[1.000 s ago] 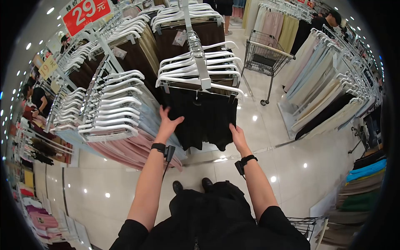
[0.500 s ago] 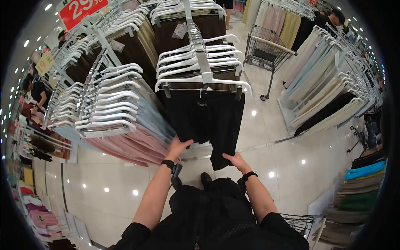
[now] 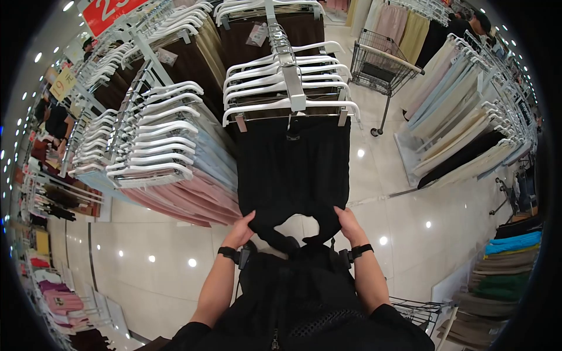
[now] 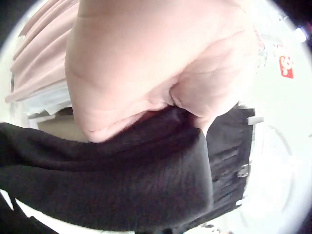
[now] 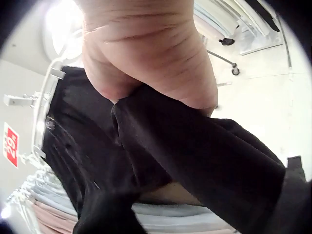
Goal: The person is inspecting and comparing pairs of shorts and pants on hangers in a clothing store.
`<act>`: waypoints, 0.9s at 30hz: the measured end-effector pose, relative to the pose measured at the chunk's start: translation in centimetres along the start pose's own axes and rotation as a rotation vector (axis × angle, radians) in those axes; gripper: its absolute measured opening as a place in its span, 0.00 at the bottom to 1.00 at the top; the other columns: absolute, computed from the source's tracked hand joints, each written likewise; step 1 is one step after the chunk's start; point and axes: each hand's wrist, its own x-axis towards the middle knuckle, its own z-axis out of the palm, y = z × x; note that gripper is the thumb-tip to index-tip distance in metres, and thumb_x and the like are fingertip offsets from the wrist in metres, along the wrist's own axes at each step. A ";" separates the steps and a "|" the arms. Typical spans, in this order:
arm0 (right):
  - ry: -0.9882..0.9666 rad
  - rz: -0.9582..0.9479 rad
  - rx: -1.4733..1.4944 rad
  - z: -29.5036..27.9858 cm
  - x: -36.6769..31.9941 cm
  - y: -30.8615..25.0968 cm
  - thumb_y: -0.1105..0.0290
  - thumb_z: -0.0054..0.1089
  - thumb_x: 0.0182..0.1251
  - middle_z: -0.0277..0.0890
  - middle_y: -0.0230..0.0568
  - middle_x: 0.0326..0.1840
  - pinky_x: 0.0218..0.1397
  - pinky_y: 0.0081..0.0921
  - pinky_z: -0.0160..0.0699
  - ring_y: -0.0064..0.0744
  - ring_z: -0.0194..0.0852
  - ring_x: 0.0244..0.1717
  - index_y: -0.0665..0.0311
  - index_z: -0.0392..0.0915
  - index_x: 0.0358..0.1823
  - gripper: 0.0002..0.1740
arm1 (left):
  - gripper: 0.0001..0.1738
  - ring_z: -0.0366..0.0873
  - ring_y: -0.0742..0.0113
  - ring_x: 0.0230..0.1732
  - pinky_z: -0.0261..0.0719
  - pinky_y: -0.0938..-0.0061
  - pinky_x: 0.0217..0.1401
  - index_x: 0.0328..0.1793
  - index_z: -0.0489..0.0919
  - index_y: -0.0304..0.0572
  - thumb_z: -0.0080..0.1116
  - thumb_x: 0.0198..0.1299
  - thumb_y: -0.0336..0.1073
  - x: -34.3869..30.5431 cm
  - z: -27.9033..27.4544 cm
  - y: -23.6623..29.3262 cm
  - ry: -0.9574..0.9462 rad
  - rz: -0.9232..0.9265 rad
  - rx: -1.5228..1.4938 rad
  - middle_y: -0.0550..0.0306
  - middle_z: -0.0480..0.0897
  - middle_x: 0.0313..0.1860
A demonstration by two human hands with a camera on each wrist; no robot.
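Observation:
Black trousers (image 3: 293, 169) hang by clips from a white hanger (image 3: 266, 107) at the front of the middle rack. My left hand (image 3: 239, 230) grips the cloth at their left edge, my right hand (image 3: 350, 226) the right edge. Below and between the hands the cloth leaves a gap through which the floor shows. In the left wrist view the black cloth (image 4: 146, 180) runs into the left hand (image 4: 156, 63), its fingertips hidden. The right wrist view has the right hand (image 5: 146, 53) pinching a fold of the cloth (image 5: 180, 136).
Left of the trousers stands a rack of pink garments (image 3: 181, 199) on white hangers. A shopping cart (image 3: 383, 61) is beyond at the right, near another rack with pale trousers (image 3: 451, 128). Folded clothes (image 3: 506, 257) lie at the far right. People stand in the background.
Both hands have come down from the upper part of the trousers and now grip the cloth at both sides. The cloth has been drawn toward the body and spread wider.

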 end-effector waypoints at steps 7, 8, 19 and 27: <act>-0.525 -0.388 0.851 -0.3 -4.8 -7.7 0.50 0.54 0.76 0.71 0.49 0.72 0.74 0.51 0.70 0.49 0.68 0.73 0.65 0.69 0.72 0.33 | 0.44 0.67 0.47 0.77 0.64 0.48 0.79 0.79 0.66 0.40 0.56 0.67 0.64 -5.1 3.1 4.6 -0.406 0.269 -0.547 0.46 0.69 0.78; -0.542 -0.425 0.915 -0.1 -4.8 -8.1 0.46 0.51 0.76 0.69 0.50 0.74 0.75 0.53 0.68 0.51 0.65 0.75 0.64 0.67 0.74 0.35 | 0.44 0.67 0.47 0.77 0.64 0.48 0.79 0.79 0.66 0.40 0.56 0.67 0.64 -4.8 1.4 2.7 -0.400 0.278 -0.549 0.46 0.69 0.78; -0.126 0.153 0.138 5.3 -1.8 -1.5 0.58 0.48 0.81 0.84 0.45 0.54 0.55 0.33 0.83 0.35 0.84 0.51 0.73 0.77 0.60 0.24 | 0.28 0.77 0.62 0.65 0.74 0.66 0.70 0.71 0.71 0.27 0.60 0.72 0.38 -5.7 2.6 -0.8 0.071 -0.201 0.215 0.50 0.79 0.66; -0.479 -0.272 0.835 5.0 -5.7 -6.1 0.58 0.46 0.79 0.76 0.52 0.67 0.64 0.44 0.83 0.50 0.79 0.63 0.67 0.72 0.68 0.26 | 0.29 0.76 0.51 0.69 0.73 0.56 0.75 0.72 0.71 0.31 0.59 0.71 0.41 -11.8 2.7 7.4 -0.259 0.002 -0.569 0.44 0.77 0.69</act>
